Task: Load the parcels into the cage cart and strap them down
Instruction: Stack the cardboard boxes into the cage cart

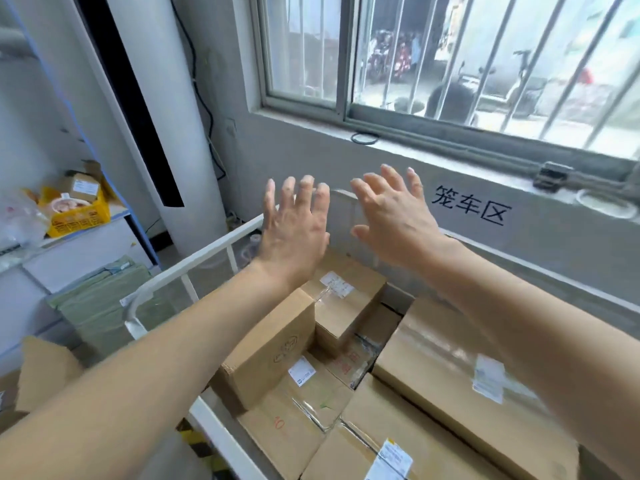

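Observation:
A white-railed cage cart (204,252) stands below the window, filled with several brown cardboard parcels. A small box (266,355) lies tilted at the left, a long taped box (450,379) sits at the right, and another labelled box (346,299) is at the back. Both my arms reach out over the cart. My left hand (294,226) and my right hand (394,216) are raised above the far rail, palms forward, fingers spread, holding nothing. No strap is visible.
A grey wall with black characters (471,206) and a barred window (450,64) is behind the cart. A white column (166,116) rises at the left. Left of it is a shelf with a yellow crate (81,213), green sacks (100,306) and a loose cardboard box (45,368).

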Available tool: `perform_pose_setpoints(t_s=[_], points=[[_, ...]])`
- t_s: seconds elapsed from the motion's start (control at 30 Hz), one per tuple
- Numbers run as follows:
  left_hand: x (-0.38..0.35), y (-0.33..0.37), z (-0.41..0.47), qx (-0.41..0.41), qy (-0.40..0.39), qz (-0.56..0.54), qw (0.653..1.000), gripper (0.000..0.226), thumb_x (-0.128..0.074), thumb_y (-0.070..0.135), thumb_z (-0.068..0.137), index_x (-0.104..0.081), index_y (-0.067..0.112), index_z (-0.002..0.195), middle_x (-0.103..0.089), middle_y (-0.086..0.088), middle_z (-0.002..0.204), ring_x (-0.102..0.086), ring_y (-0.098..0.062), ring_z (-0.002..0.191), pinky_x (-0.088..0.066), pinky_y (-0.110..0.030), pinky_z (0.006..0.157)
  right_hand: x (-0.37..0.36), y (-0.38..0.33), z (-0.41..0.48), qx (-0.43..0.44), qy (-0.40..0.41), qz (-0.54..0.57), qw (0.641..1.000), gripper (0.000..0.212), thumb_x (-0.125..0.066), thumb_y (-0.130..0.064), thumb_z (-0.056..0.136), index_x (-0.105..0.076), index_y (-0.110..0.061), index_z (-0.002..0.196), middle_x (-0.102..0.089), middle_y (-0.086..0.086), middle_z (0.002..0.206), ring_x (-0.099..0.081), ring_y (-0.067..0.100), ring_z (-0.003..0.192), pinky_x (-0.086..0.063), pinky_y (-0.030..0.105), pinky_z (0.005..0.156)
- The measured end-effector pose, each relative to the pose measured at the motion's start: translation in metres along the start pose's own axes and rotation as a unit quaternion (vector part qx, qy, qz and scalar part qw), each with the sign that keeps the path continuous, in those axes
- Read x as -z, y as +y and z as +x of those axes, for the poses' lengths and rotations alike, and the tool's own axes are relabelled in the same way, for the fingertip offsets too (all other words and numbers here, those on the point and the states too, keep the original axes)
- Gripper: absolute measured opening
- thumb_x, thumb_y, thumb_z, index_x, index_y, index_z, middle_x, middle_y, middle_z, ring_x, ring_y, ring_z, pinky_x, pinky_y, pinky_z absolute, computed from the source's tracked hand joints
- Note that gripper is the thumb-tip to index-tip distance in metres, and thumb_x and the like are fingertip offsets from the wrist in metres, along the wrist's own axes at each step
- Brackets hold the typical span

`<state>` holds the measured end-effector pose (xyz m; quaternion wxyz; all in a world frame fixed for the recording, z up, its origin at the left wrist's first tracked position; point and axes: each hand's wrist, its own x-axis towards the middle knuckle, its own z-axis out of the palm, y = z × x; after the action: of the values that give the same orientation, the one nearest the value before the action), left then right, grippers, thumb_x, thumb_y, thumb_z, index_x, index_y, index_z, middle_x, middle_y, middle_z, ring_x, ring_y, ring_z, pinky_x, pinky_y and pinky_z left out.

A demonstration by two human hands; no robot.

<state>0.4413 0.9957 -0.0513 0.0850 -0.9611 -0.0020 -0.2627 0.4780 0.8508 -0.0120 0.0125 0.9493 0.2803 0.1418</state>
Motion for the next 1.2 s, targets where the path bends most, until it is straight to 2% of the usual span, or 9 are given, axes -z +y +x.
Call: perform_pose_setpoints(t_s=[0.07, 0.13, 0.23, 0.4, 0.6, 0.8, 0.97, 1.07, 1.2], points=[[0.016, 0.016, 0.007, -0.038, 0.059, 0.012, 0.997, 0.073, -0.076, 0.031, 0.073, -0.043, 0.007, 0.134, -0.047, -0.019, 0.133, -0.045, -0.038, 0.125, -0.025, -0.057, 0.108, 0.022, 0.017, -0.021, -0.022, 0.021, -0.011, 0.999, 0.069, -0.057, -0.034, 0.092, -0.024, -0.013, 0.149, -0.029, 0.009, 0.152, -0.009, 0.03, 0.147, -0.002, 0.053, 0.118], [0.028, 0.033, 0.016, -0.07, 0.108, -0.007, 0.992, 0.078, -0.081, 0.029, 0.066, -0.041, 0.007, 0.128, -0.052, -0.02, 0.127, -0.051, -0.039, 0.119, -0.032, -0.059, 0.104, 0.041, 0.034, -0.042, -0.053, 0.038, -0.023, 0.998, 0.069, -0.057, -0.033, 0.092, -0.024, -0.013, 0.149, -0.028, 0.01, 0.152, -0.01, 0.03, 0.147, -0.002, 0.053, 0.118], [0.045, 0.065, 0.027, -0.12, 0.144, -0.035, 0.982, 0.079, -0.078, 0.032, 0.069, -0.034, 0.008, 0.131, -0.048, -0.019, 0.132, -0.047, -0.038, 0.123, -0.031, -0.057, 0.106, 0.058, 0.055, -0.072, -0.107, 0.045, -0.046, 0.992, 0.07, -0.057, -0.034, 0.092, -0.023, -0.012, 0.149, -0.025, 0.01, 0.155, -0.01, 0.03, 0.147, -0.002, 0.052, 0.117], [0.055, 0.121, 0.03, -0.209, 0.181, -0.108, 0.955, 0.075, -0.078, 0.03, 0.068, -0.039, 0.008, 0.129, -0.046, -0.018, 0.131, -0.046, -0.039, 0.123, -0.031, -0.058, 0.105, 0.069, 0.077, -0.121, -0.196, 0.02, -0.089, 0.976, 0.072, -0.056, -0.036, 0.093, -0.02, -0.012, 0.15, -0.023, 0.011, 0.156, -0.009, 0.03, 0.147, -0.001, 0.05, 0.116], [0.067, 0.194, 0.018, -0.304, 0.194, -0.2, 0.911, 0.079, -0.081, 0.026, 0.065, -0.04, 0.006, 0.13, -0.05, -0.02, 0.131, -0.049, -0.04, 0.122, -0.03, -0.059, 0.104, 0.08, 0.101, -0.198, -0.314, -0.013, -0.108, 0.943, 0.072, -0.054, -0.036, 0.094, -0.018, -0.012, 0.152, -0.02, 0.009, 0.157, -0.007, 0.03, 0.147, -0.001, 0.052, 0.117], [0.101, 0.279, -0.017, -0.384, 0.187, -0.313, 0.848, 0.073, -0.081, 0.019, 0.068, -0.048, 0.0, 0.13, -0.049, -0.024, 0.132, -0.046, -0.043, 0.124, -0.026, -0.062, 0.108, 0.104, 0.12, -0.299, -0.457, -0.044, -0.143, 0.877, 0.07, -0.053, -0.037, 0.095, -0.017, -0.015, 0.151, -0.019, 0.007, 0.157, -0.006, 0.028, 0.147, 0.002, 0.05, 0.118], [0.144, 0.351, -0.062, -0.44, 0.206, -0.361, 0.796, 0.071, -0.081, 0.019, 0.067, -0.05, -0.001, 0.128, -0.051, -0.025, 0.13, -0.049, -0.044, 0.122, -0.024, -0.06, 0.106, 0.131, 0.138, -0.386, -0.528, -0.048, -0.163, 0.832, 0.07, -0.053, -0.037, 0.094, -0.02, -0.014, 0.151, -0.021, 0.007, 0.157, -0.006, 0.027, 0.147, 0.003, 0.049, 0.117], [0.164, 0.394, -0.089, -0.456, 0.216, -0.366, 0.782, 0.071, -0.08, 0.021, 0.068, -0.048, 0.0, 0.128, -0.051, -0.024, 0.129, -0.049, -0.043, 0.122, -0.025, -0.06, 0.106, 0.139, 0.152, -0.438, -0.55, -0.044, -0.17, 0.817, 0.069, -0.054, -0.037, 0.094, -0.021, -0.015, 0.151, -0.023, 0.006, 0.156, -0.006, 0.027, 0.147, 0.002, 0.048, 0.117], [0.186, 0.46, -0.131, -0.464, 0.21, -0.358, 0.782, 0.071, -0.079, 0.023, 0.069, -0.048, 0.001, 0.128, -0.051, -0.022, 0.129, -0.047, -0.042, 0.124, -0.025, -0.059, 0.107, 0.142, 0.184, -0.515, -0.554, -0.041, -0.162, 0.816, 0.069, -0.055, -0.036, 0.093, -0.022, -0.015, 0.15, -0.024, 0.006, 0.155, -0.008, 0.027, 0.147, 0.0, 0.049, 0.117]])
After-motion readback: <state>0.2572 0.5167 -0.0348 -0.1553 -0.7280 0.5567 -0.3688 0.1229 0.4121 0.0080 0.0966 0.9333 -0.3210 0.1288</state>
